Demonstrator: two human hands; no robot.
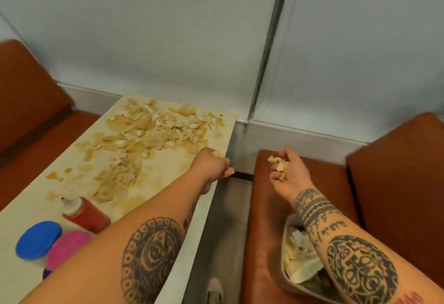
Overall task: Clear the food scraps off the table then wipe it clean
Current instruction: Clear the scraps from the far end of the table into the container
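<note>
Pale, torn food scraps [153, 135] and brownish sauce smears cover the far half of the cream table [28, 277]. My left hand [211, 166] is at the table's right edge, fingers curled round a small piece of scrap. My right hand [287, 171] hovers over the brown seat to the right, gripping a handful of scraps [277, 163]. Under my right forearm a grey bin [287, 277] on the seat holds more scraps and crumpled paper.
A red squeeze bottle [89, 213] lies on the table's near part, beside tubs with a blue lid [38, 240] and a pink lid [67, 248]. Brown bench seats [396, 183] flank the table. A white wall stands behind. A narrow floor gap [225, 231] separates table and right seat.
</note>
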